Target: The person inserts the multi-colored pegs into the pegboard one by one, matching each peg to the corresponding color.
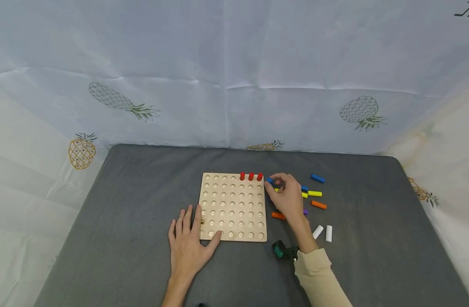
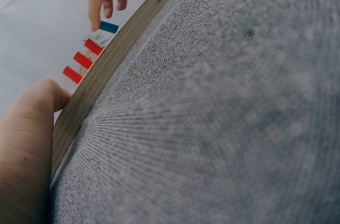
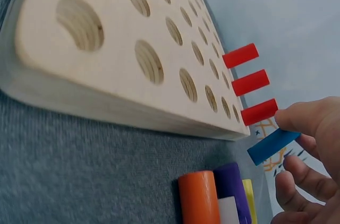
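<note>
A pale wooden pegboard with rows of round holes lies flat on the table. Three red pegs, among them one red peg in the right wrist view, stand in its far row toward the right corner. My left hand rests at the board's near left corner, fingers spread along the left edge and thumb at the near edge. Between thumb and fingertips, my right hand pinches a blue peg just beside the far right corner, next to the red pegs. The blue peg is tilted and held above the table.
Loose pegs lie right of the board, including a blue peg, a yellow peg, an orange peg and a white peg; my right hand partly hides others. A black and green object sits by the right wrist. Behind the grey table hangs a pineapple-print cloth.
</note>
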The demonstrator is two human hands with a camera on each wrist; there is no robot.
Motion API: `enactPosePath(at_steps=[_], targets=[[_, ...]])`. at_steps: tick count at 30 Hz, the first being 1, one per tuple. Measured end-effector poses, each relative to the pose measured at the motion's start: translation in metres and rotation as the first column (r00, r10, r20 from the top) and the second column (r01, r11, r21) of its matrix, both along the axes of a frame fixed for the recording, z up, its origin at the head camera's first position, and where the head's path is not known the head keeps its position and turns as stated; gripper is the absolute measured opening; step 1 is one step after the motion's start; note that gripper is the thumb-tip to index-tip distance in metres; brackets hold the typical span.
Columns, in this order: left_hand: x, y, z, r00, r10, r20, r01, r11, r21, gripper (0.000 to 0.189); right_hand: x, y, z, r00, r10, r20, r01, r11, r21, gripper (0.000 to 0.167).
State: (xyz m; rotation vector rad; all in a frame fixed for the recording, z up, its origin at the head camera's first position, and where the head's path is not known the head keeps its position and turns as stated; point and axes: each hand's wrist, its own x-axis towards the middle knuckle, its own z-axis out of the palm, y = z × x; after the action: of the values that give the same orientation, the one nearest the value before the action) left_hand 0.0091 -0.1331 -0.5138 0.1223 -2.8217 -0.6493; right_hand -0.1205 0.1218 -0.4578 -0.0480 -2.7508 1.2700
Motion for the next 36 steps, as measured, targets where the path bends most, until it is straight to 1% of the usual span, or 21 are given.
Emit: enactPosePath(at_steps=[6,19,24,32,36], targets=[[0.000,0.000,0.000,1.000,0.002,0.000,-0.002,1.000,0.001,0.096,0.001,-0.005,0.000,1.000,0.000,-0.011,0.000,1.000,-0.023,0.024],[0.000,0.000,0.000,1.000,0.004,0.000,-0.004,1.000,0.003,0.096,0.002,-0.017,-0.001,0.997,0.052,-0.053,-0.058,0.990,-0.130,0.023],[0.000,0.000,0.000,1.000,0.007,-0.007,-0.007,1.000,-0.003,0.096,0.002,-0.024,0.000,0.996,0.072,-0.045,-0.079,0.983,-0.168,0.021],[0.000,0.000,0.000,1.000,0.010,-0.011,-0.010,1.000,-0.006,0.095,0.001,-0.034,-0.001,0.995,0.097,-0.027,-0.100,0.976,-0.192,0.023],[-0.001,0.000,0.000,1.000,0.010,-0.011,-0.010,1.000,-0.016,0.095,0.001,-0.038,-0.001,0.994,0.104,-0.024,-0.106,0.975,-0.195,0.021]])
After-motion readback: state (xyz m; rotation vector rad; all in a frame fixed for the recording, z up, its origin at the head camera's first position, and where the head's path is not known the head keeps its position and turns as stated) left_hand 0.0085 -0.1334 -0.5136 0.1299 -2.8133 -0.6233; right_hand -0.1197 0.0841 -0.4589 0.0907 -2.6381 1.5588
